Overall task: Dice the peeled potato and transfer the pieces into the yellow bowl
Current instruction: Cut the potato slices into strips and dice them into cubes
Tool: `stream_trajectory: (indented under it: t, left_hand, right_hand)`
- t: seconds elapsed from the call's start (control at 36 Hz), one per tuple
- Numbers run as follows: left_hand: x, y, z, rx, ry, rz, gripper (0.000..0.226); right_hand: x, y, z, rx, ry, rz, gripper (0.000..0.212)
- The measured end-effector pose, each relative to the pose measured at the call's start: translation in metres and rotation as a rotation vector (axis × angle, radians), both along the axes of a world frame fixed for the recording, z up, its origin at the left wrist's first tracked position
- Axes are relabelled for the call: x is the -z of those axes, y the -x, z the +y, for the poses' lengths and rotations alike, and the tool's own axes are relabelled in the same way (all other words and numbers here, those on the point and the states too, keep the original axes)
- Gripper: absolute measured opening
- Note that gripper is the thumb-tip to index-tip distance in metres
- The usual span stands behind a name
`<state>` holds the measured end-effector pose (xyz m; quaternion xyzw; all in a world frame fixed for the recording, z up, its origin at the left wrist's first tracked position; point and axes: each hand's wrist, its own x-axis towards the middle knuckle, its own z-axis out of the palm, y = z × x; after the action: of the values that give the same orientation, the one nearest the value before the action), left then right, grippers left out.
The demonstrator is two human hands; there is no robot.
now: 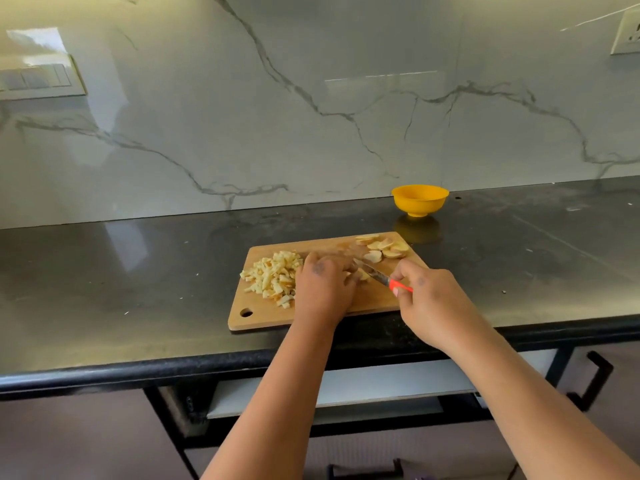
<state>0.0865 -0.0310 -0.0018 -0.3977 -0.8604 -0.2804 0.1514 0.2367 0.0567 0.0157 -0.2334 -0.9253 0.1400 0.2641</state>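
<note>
Wooden board [370,303] at counter [104,289] edge; right hand [433,299] grips knife [375,276].

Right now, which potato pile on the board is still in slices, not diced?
The pile at the board's far right corner, nearest the yellow bowl, holds flat round slices. The pile on the left, beside the left hand, is small cubes.
</note>
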Motion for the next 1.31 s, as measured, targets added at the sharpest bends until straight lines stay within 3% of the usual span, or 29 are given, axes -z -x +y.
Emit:
stream_trajectory:
  t: [0.17,0.61,0.86,1.31]
  left_hand:
    - [0.003,-0.014,-0.007,0.031,0.127,0.0,0.042]
    - [0.002,-0.01,-0.013,0.068,0.199,0.004,0.043]
    - [-0.012,0.012,-0.021,0.18,0.342,-0.037,0.044]
    - [0.0,0.005,-0.021,0.152,0.258,0.028,0.049]
  right_hand:
    - [0.002,-0.001,-0.002,0.087,0.01,0.005,0.012]
    - [0.005,0.008,-0.005,0.1,0.032,-0.002,0.013]
    - [-0.003,0.005,0.001,0.066,0.083,-0.039,0.012]
    - [0.015,0.013,0.001,0.08,0.089,0.061,0.009]
